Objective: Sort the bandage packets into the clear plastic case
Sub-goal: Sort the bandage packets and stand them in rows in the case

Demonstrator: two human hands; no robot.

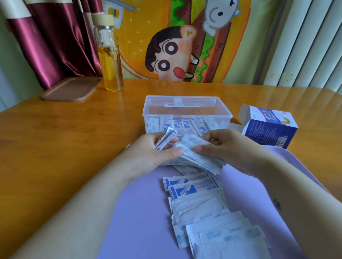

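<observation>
Head view: packets (194,156) apparently pinched in right hand (229,150).

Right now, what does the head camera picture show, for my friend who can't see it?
A left hand and right hand hold a stack of bandage packets in front of a clear plastic case with packets already inside. More loose packets lie on a purple mat on a wooden table.

One wide-angle camera on the person's head looks forward and down across the table (60,130), close over the forearms (87,194). The clear case (157,109) sits mid-frame, the curtain (49,32) at the top.
</observation>
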